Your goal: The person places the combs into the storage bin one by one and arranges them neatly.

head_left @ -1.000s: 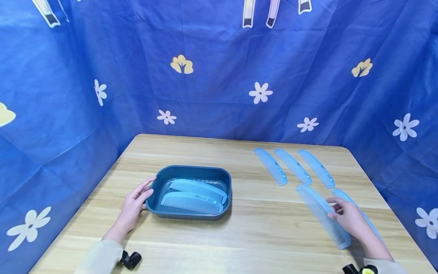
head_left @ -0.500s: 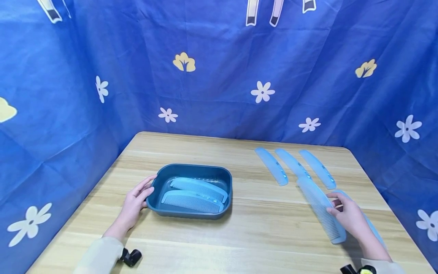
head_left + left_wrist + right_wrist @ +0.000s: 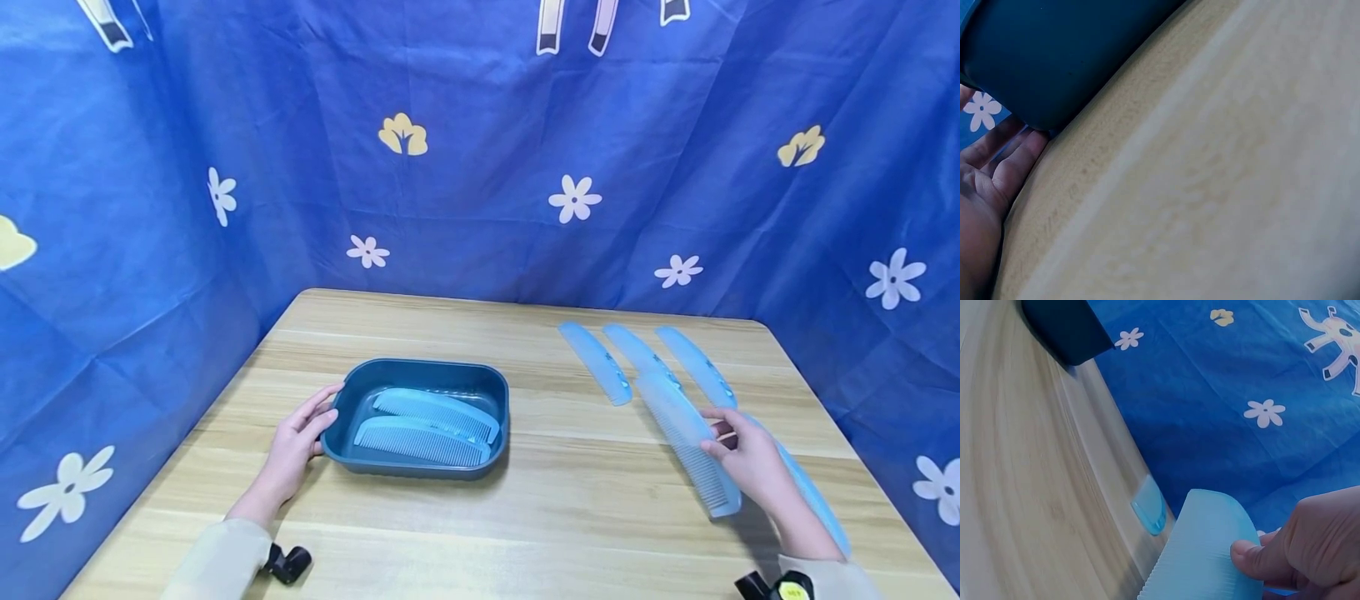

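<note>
My right hand [image 3: 742, 458] pinches a translucent blue comb [image 3: 686, 442] by its smooth back edge, thumb on the near face. The comb is tilted above the table, teeth toward the left, its far end overlapping another comb in the head view. In the right wrist view the thumb lies on the comb [image 3: 1204, 550]. At left, my left hand [image 3: 294, 442] grips the left end of a dark teal plastic box [image 3: 420, 472], thumb at the rim and lower fingers against the wall near the base. Inside it lie two blue combs [image 3: 420, 442], one partly over the other.
Three more combs lie side by side at the back right, the leftmost comb [image 3: 596, 362] nearest the box. One comb [image 3: 813, 492] lies partly hidden under my right forearm. A blue patterned cloth [image 3: 480, 167] surrounds the wood-grain table [image 3: 480, 542] behind and at both sides.
My right hand has lifted its comb from the right-hand comb and shifted it left and slightly away. The left hand and the box stay in place.
</note>
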The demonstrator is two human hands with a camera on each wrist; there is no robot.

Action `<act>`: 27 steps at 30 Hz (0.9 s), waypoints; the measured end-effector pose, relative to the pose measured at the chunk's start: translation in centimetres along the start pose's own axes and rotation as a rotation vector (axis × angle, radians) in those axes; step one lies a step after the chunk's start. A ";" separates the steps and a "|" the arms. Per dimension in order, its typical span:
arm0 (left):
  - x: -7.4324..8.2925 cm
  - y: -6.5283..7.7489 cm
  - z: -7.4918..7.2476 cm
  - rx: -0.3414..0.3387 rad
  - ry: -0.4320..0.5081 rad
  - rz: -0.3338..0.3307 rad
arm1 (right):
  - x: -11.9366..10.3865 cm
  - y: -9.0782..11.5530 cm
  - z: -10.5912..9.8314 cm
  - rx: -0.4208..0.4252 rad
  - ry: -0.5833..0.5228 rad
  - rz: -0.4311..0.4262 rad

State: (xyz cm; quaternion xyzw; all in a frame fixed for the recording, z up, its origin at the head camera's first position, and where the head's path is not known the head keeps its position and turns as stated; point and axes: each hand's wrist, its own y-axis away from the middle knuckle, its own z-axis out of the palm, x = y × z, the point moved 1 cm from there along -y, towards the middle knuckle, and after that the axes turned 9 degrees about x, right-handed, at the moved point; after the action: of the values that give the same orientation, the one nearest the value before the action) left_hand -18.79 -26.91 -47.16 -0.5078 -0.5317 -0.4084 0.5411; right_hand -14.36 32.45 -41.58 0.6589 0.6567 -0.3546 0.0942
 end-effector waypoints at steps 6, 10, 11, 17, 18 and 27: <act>0.0 0.0 0.0 -0.003 0.011 0.011 | -0.7 -0.4 0.7 0.042 -0.030 -0.028; 0.0 0.0 0.0 -0.001 0.018 0.013 | -1.1 -0.5 1.2 0.062 -0.051 -0.044; 0.1 0.0 0.0 -0.002 0.021 0.015 | -1.3 -0.6 1.3 0.064 -0.059 -0.049; 0.3 0.2 0.0 -0.010 0.023 0.023 | -2.2 -1.1 1.9 0.076 -0.105 -0.071; 0.3 0.2 0.0 -0.010 0.023 0.021 | -2.4 -1.1 1.9 0.076 -0.110 -0.069; 0.4 0.2 0.0 -0.011 0.012 0.010 | -3.7 -1.7 2.6 0.055 -0.146 -0.084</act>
State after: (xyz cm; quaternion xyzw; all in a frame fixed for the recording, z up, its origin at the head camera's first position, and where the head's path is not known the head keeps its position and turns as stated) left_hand -18.59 -26.82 -46.76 -0.5109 -0.5236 -0.4115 0.5436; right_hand -16.41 28.12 -40.70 0.6056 0.6651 -0.4232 0.1090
